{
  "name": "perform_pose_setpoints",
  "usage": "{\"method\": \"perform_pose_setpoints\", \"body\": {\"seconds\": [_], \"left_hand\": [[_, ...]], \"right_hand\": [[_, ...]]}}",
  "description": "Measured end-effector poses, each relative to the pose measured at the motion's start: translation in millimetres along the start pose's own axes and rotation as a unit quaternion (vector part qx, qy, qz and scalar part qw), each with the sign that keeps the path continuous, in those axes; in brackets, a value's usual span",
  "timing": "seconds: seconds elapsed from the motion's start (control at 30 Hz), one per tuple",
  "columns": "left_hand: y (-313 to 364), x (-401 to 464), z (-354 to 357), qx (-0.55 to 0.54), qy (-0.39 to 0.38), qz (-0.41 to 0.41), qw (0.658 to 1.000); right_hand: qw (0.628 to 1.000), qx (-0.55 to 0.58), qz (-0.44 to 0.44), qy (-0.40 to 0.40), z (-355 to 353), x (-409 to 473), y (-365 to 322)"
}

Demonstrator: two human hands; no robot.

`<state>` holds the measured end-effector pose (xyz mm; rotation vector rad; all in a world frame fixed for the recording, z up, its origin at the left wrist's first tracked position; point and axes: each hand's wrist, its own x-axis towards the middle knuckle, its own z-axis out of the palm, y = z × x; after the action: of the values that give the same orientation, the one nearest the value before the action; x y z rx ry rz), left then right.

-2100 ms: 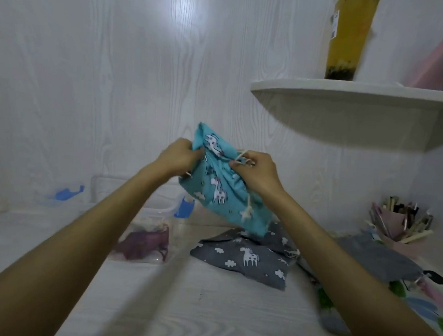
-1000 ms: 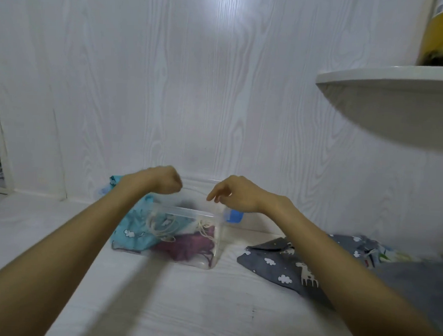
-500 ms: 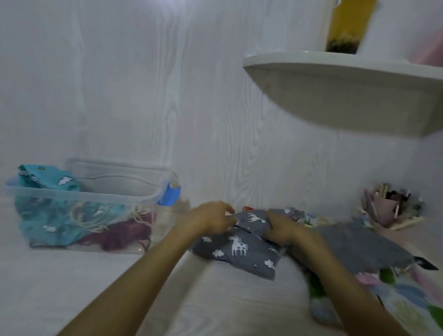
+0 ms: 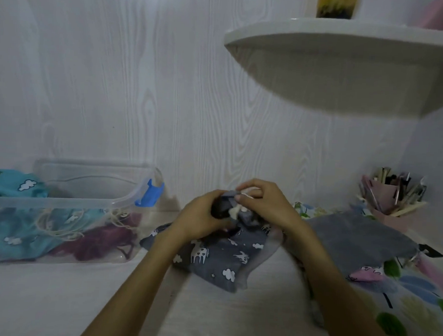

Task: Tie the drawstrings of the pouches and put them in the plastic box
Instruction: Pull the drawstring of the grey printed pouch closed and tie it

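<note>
A grey pouch (image 4: 219, 259) printed with white unicorns and clouds lies on the surface at centre, its bunched top lifted — a cream drawstring (image 4: 241, 204) shows there. At nine o'clock from it stands the clear plastic box (image 4: 61, 201) with a blue latch, holding a teal cloud-print pouch (image 4: 17, 225) and a maroon pouch (image 4: 103, 241) — pale cords tangled between them.

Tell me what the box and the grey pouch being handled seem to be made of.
Plastic box: clear, glossy plastic, since the pouches inside show through its wall. Grey pouch: soft matt woven fabric, likely cotton, printed in white; it creases and bunches under the left hand and right hand.
</note>
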<state>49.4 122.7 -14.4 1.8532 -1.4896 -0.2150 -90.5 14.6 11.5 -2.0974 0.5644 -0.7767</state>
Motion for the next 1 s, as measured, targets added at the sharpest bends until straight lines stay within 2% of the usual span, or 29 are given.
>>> {"method": "perform_pose_setpoints", "body": {"seconds": [0.07, 0.17, 0.2, 0.27, 0.33, 0.37, 0.43, 0.5, 0.53, 0.6, 0.7, 0.73, 0.77, 0.83, 0.9, 1.0], "left_hand": [[1.5, 0.4, -2.1, -0.012, 0.058, -0.003, 0.998], [-0.2, 0.8, -9.6, -0.010, 0.099, -0.003, 0.995], [-2.1, 0.9, -11.6, -0.014, 0.101, -0.002, 0.995], [-7.6, 3.8, -16.3, -0.036, 0.092, -0.008, 0.995], [-15.1, 6.3, -21.3, -0.072, 0.089, -0.024, 0.993], [-17.1, 6.2, -23.9, -0.078, 0.094, -0.035, 0.992], [-21.2, 5.5, -27.5, -0.062, 0.121, -0.046, 0.990], [-18.8, 0.7, -30.4, 0.025, 0.172, -0.045, 0.984], [-16.4, -1.4, -32.5, 0.067, 0.172, -0.030, 0.982], [-3.7, -6.3, -43.6, 0.075, 0.100, -0.006, 0.992], [15.1, -16.6, -55.7, 0.012, -0.097, -0.005, 0.995], [21.9, -20.3, -55.2, 0.001, -0.133, -0.003, 0.991], [26.4, -21.8, -51.7, -0.007, -0.136, 0.004, 0.991], [32.9, -20.8, -37.6, 0.039, -0.082, 0.047, 0.995], [31.8, -15.4, -22.9, 0.122, 0.017, 0.113, 0.986], [29.9, -13.9, -23.1, 0.115, 0.181, 0.157, 0.964]], "right_hand": [[0.998, 0.065, -0.007, -0.010, 1.8, 0.1, -17.1], [0.996, 0.081, 0.010, -0.025, -1.5, 0.6, -21.8], [0.998, 0.054, 0.012, -0.044, -6.0, 0.0, -18.9], [0.989, -0.100, 0.011, -0.106, -16.9, -2.4, -10.5], [0.954, -0.267, 0.012, -0.137, -20.6, -4.6, 1.2], [0.948, -0.294, 0.023, -0.123, -21.2, -3.7, 6.4], [0.961, -0.269, 0.027, -0.061, -18.7, -2.7, 10.9], [0.967, -0.256, 0.017, -0.008, -16.0, -3.8, 10.0], [0.969, -0.247, 0.018, -0.005, -15.5, -3.3, 10.2], [0.973, -0.228, 0.025, -0.006, -14.9, -4.5, 4.9], [0.978, -0.200, 0.052, 0.003, -16.7, -6.1, -3.4], [0.981, -0.188, 0.054, 0.007, -17.0, -6.5, -6.1], [0.982, -0.179, 0.055, 0.009, -16.8, -6.4, -9.0], [0.985, -0.163, 0.053, 0.005, -16.6, -7.1, -16.7], [0.988, -0.142, 0.056, -0.011, -17.8, -8.0, -23.0], [0.988, -0.119, 0.081, -0.062, -30.1, -11.3, -26.6]]}}
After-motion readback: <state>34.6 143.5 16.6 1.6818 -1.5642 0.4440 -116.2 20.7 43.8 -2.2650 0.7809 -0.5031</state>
